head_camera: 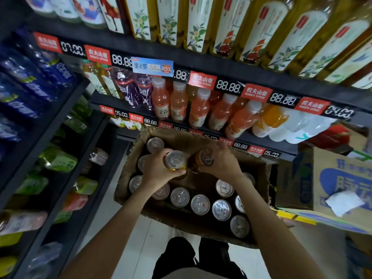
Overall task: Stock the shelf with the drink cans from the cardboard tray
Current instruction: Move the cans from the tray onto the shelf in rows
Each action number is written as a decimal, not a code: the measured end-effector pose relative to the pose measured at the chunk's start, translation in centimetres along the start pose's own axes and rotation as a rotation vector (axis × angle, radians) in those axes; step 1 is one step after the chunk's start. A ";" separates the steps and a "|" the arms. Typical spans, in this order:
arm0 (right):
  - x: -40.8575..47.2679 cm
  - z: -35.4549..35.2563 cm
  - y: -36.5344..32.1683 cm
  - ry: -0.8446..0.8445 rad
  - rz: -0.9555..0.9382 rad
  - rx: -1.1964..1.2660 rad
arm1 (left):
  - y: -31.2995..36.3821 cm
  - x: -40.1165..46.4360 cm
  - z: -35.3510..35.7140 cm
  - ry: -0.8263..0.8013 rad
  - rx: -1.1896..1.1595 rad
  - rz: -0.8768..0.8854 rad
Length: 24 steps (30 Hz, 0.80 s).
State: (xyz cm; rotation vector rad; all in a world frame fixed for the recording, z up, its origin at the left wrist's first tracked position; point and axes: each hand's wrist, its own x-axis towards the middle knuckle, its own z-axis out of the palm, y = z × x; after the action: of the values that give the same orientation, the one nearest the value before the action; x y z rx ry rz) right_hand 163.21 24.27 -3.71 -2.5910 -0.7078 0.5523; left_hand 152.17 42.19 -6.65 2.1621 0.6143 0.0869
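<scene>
A brown cardboard tray [259, 178] sits low in front of the dark shelf [267, 144], with several silver-topped drink cans [200, 204] standing in it. My left hand [159, 171] grips one can [175, 160] lifted above the tray, its yellow side showing below the lid. My right hand [222, 162] grips a second can [204, 158], tilted toward the left one and almost touching it. Both hands hover over the tray's middle, where bare cardboard shows.
Shelves ahead carry orange juice bottles [199, 107] and tall tea bottles [227, 27] above red price tags. A side shelf at left holds blue and green packs [58, 160]. A printed carton [340, 184] stands at right. White floor and my dark trousers [193, 258] lie below.
</scene>
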 end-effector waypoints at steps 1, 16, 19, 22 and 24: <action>-1.1 -1.0 0.7 0.032 0.068 0.167 | 1.1 0.0 -0.6 -0.026 -0.170 -0.045; -14.5 -15.7 0.2 0.391 0.049 1.195 | 21.2 -2.0 -6.4 -0.241 -0.671 0.172; -16.1 -20.0 0.5 0.433 -0.003 1.202 | 26.1 -2.3 -7.1 -0.248 -0.623 0.320; -17.2 -24.9 0.8 0.408 -0.050 1.237 | 31.1 -2.5 -7.9 -0.256 -0.631 0.396; -17.9 -28.4 0.8 0.416 -0.079 1.257 | 34.6 -2.6 -8.5 -0.246 -0.593 0.487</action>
State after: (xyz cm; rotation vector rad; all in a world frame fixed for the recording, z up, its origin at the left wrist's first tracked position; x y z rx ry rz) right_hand 162.50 6.20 24.56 -1.4031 -0.1741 0.2555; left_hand 161.26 29.71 25.53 1.6588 -0.0911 0.2290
